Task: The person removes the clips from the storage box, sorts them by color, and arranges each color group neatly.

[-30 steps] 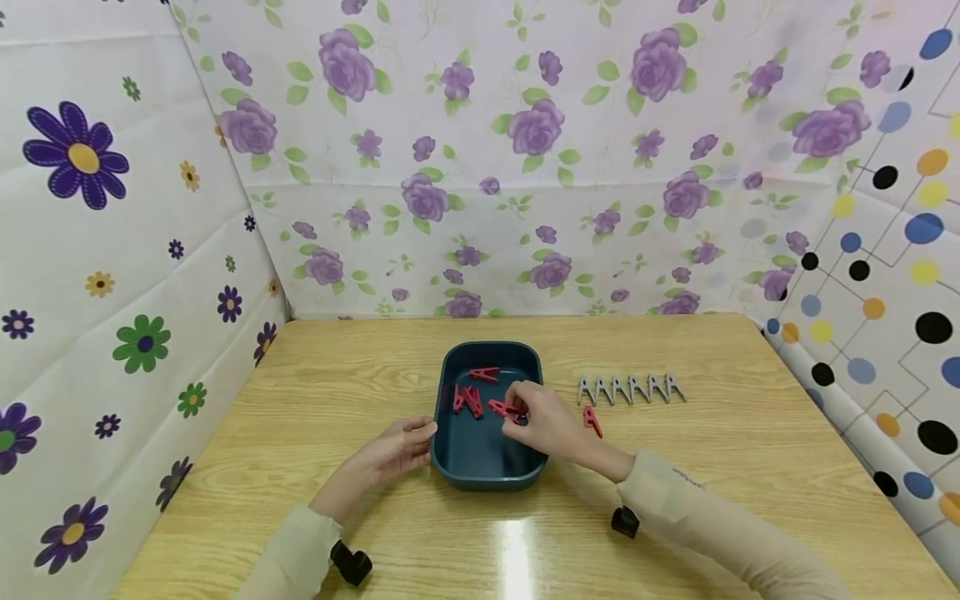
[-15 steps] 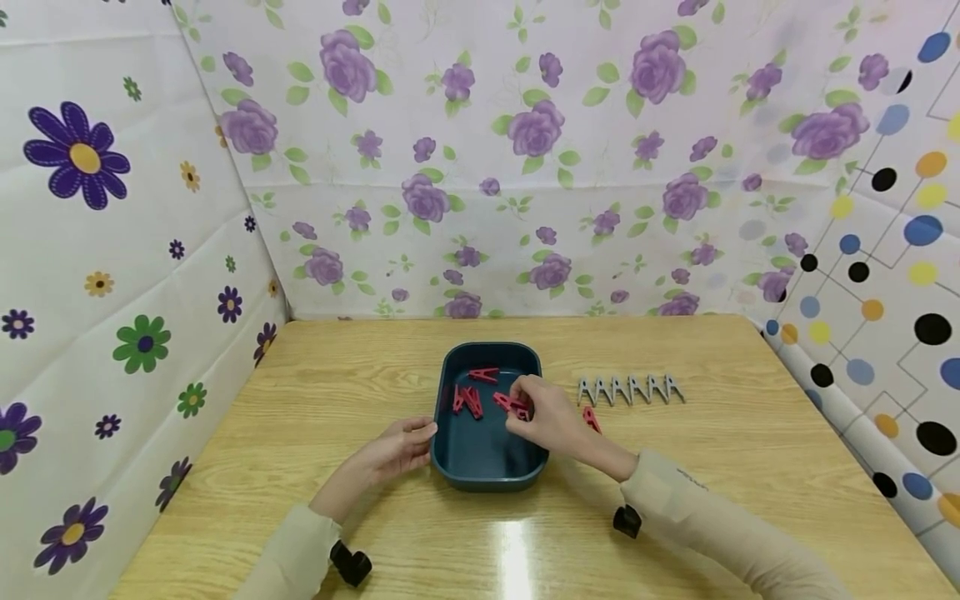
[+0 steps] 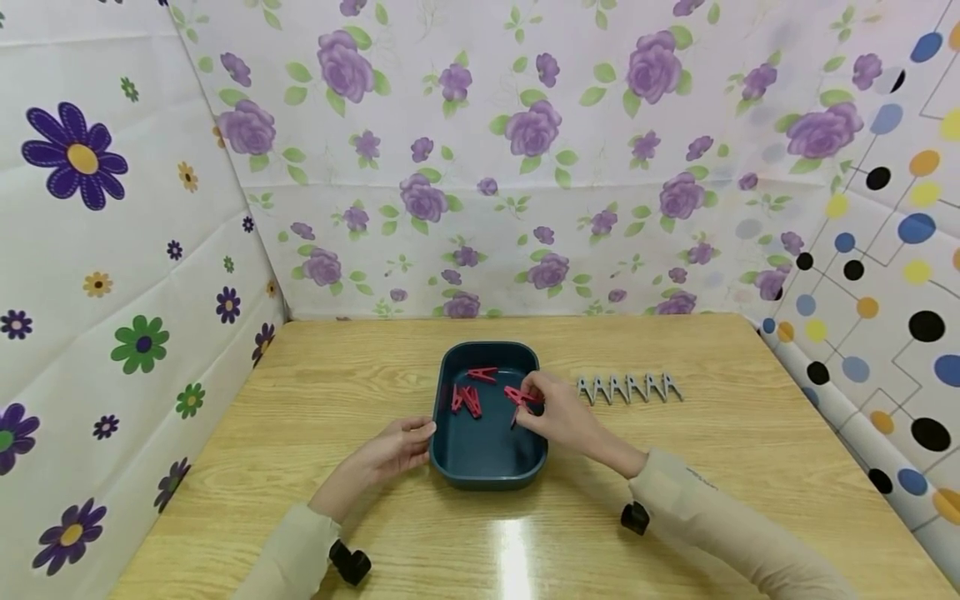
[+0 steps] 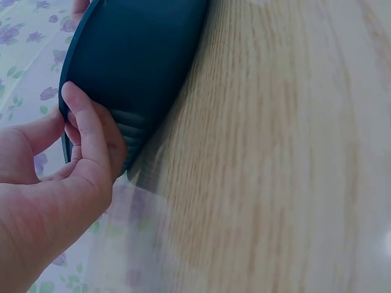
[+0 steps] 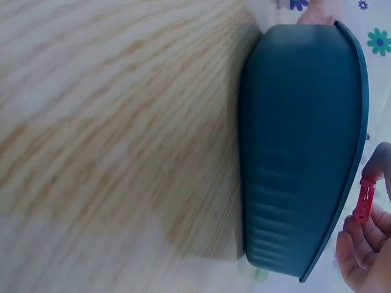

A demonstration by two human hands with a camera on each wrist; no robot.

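Note:
A dark teal plastic bin [image 3: 487, 479] sits upright on the table. My left hand [image 3: 397, 448] is at its left side, thumb and fingers at the rim; in the left wrist view the fingers [image 4: 91, 131] curl against the outer wall. With my right hand [image 3: 564, 417] I pinch a red clothespin [image 3: 517, 395] over the right part of the bin. The right wrist view shows this held clothespin [image 5: 365, 200] between thumb and fingers, beside the rim. Inside the bin lie more red clothespins: one [image 3: 482, 374] near the back, others [image 3: 467, 401] together at the left.
Several grey clothespins [image 3: 630, 388] stand in a row on the wooden table [image 3: 360, 367], right of the bin. Floral cloth [image 3: 420, 200] hangs behind the table, and patterned sheets flank both sides.
My right hand has shifted slightly right with the red clothespin, which has turned in the fingers. A red clothespin on the table at right is now hidden behind that hand. The left hand stays put.

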